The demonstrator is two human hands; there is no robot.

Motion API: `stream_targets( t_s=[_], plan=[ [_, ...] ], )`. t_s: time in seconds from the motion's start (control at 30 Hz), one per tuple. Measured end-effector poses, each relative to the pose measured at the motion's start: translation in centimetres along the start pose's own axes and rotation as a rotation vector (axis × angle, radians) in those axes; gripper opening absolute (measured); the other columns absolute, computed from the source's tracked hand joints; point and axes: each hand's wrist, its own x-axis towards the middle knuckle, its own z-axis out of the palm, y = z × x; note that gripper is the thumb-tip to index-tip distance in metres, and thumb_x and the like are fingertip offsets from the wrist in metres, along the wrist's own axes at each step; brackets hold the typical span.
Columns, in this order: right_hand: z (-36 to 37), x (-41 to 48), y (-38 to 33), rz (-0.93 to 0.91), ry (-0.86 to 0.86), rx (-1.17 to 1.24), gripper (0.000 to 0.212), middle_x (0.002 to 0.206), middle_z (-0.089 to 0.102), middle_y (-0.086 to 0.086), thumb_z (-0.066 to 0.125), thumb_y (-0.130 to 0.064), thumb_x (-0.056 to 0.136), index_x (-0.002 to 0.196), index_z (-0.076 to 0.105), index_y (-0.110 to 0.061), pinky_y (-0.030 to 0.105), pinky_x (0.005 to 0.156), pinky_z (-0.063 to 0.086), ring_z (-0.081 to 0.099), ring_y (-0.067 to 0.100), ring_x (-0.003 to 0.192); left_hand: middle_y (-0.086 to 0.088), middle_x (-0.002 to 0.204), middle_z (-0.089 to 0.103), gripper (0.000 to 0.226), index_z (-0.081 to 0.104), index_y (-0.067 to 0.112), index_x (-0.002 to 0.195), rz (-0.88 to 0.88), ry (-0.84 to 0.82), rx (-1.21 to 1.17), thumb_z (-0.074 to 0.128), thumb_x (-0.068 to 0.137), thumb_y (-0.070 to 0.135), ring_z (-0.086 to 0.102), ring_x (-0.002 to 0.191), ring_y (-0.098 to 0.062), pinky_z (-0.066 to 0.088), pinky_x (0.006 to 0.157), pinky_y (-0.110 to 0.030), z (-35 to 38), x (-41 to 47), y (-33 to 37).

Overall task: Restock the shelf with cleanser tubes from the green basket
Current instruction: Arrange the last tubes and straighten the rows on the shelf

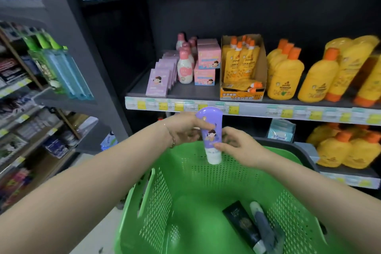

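Observation:
A purple cleanser tube with a white cap pointing down is held upright above the far rim of the green basket. My left hand grips the tube from the left and my right hand pinches its lower part from the right. Two more tubes lie at the bottom of the basket: a dark one and a grey one. The shelf stands just beyond, with purple boxes on its left and a bare dark stretch left of them.
On the shelf stand pink bottles, pink boxes, a carton of orange pouches and yellow bottles. More yellow bottles fill the shelf below. A side rack of toothbrushes stands at the left.

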Motion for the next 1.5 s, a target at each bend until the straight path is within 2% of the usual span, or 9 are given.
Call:
stream_targets(
  t_s=[0.17, 0.33, 0.43, 0.57, 0.67, 0.9, 1.1, 1.33, 1.5],
  plan=[
    [-1.9, 0.7, -3.3, -0.104, 0.115, 0.064, 0.022, 0.096, 0.067, 0.006, 0.06, -0.013, 0.093, 0.114, 0.057, -0.018, 0.028, 0.078, 0.052, 0.062, 0.019, 0.083, -0.002, 0.086, 0.067, 0.021, 0.067, 0.013, 0.102, 0.246, 0.039, -0.018, 0.067, 0.082, 0.006, 0.06, 0.071, -0.011, 0.044, 0.069, -0.024, 0.7, -1.6, 3.0],
    [-4.5, 1.3, -7.0, -0.186, 0.19, 0.058, 0.018, 0.087, 0.066, -0.003, 0.057, -0.013, 0.094, 0.111, 0.056, -0.019, 0.008, 0.058, 0.042, 0.059, 0.001, 0.069, 0.003, 0.104, 0.072, 0.037, 0.066, 0.021, 0.11, 0.379, 0.127, 0.094, 0.076, 0.076, 0.011, 0.063, 0.096, -0.013, 0.039, 0.085, -0.034, 0.7, -3.0, 5.1],
    [-6.1, 1.6, -8.9, -0.195, 0.215, 0.059, 0.022, 0.097, 0.069, 0.006, 0.058, -0.019, 0.094, 0.116, 0.058, -0.017, 0.011, 0.06, 0.046, 0.062, 0.014, 0.078, 0.004, 0.101, 0.073, 0.037, 0.062, 0.026, 0.105, 0.419, 0.135, 0.144, 0.076, 0.076, 0.008, 0.064, 0.094, -0.012, 0.042, 0.079, -0.03, 0.8, -3.7, 6.0],
    [-7.8, 2.0, -10.8, -0.233, 0.231, 0.065, 0.019, 0.098, 0.071, 0.005, 0.059, -0.019, 0.093, 0.112, 0.06, -0.019, 0.022, 0.072, 0.054, 0.065, 0.011, 0.08, -0.006, 0.105, 0.071, 0.037, 0.06, 0.018, 0.108, 0.515, 0.121, 0.125, 0.074, 0.077, 0.001, 0.068, 0.089, -0.012, 0.051, 0.075, -0.021, 0.9, -4.4, 7.6],
    [-8.9, 2.0, -12.0, -0.244, 0.262, 0.042, 0.012, 0.088, 0.07, 0.002, 0.059, -0.022, 0.093, 0.105, 0.06, -0.027, 0.015, 0.062, 0.048, 0.062, -0.001, 0.068, -0.005, 0.098, 0.07, 0.033, 0.06, 0.014, 0.104, 0.583, 0.129, 0.151, 0.073, 0.078, 0.0, 0.066, 0.073, -0.002, 0.046, 0.059, -0.01, 1.1, -4.8, 9.3],
    [-11.8, 0.9, -13.7, -0.265, 0.429, 0.062, 0.015, 0.08, 0.065, -0.002, 0.062, -0.026, 0.091, 0.101, 0.055, -0.016, 0.008, 0.048, 0.041, 0.058, -0.007, 0.053, 0.0, 0.096, 0.073, 0.032, 0.063, 0.015, 0.104, 0.666, 0.151, 0.198, 0.078, 0.076, 0.011, 0.065, 0.075, -0.006, 0.047, 0.059, -0.018, 2.8, -4.5, 12.6],
    [-15.9, -0.1, -13.4, -0.286, 0.478, 0.01, 0.019, 0.092, 0.068, 0.003, 0.065, -0.027, 0.089, 0.104, 0.061, -0.016, 0.01, 0.054, 0.045, 0.063, 0.007, 0.074, -0.003, 0.095, 0.073, 0.03, 0.063, 0.013, 0.103, 0.718, 0.182, 0.203, 0.077, 0.077, 0.008, 0.066, 0.074, -0.006, 0.051, 0.063, -0.021, 6.6, -4.1, 15.0],
    [-22.6, -2.3, -11.6, -0.314, 0.46, 0.003, 0.021, 0.087, 0.069, 0.006, 0.067, -0.025, 0.087, 0.107, 0.061, -0.021, 0.025, 0.065, 0.05, 0.065, 0.013, 0.072, -0.003, 0.094, 0.073, 0.033, 0.065, 0.013, 0.108, 0.754, 0.231, 0.202, 0.077, 0.077, 0.013, 0.067, 0.076, -0.009, 0.054, 0.063, -0.02, 13.2, -2.5, 17.6],
    [-27.7, -4.3, -11.1, -0.335, 0.469, -0.001, 0.018, 0.087, 0.07, 0.006, 0.064, -0.027, 0.09, 0.108, 0.059, -0.027, 0.016, 0.059, 0.047, 0.063, 0.004, 0.065, -0.003, 0.096, 0.073, 0.034, 0.064, 0.014, 0.109, 0.778, 0.233, 0.199, 0.077, 0.078, 0.015, 0.068, 0.072, -0.012, 0.05, 0.06, -0.025, 18.0, -1.8, 20.3]
  ],
)
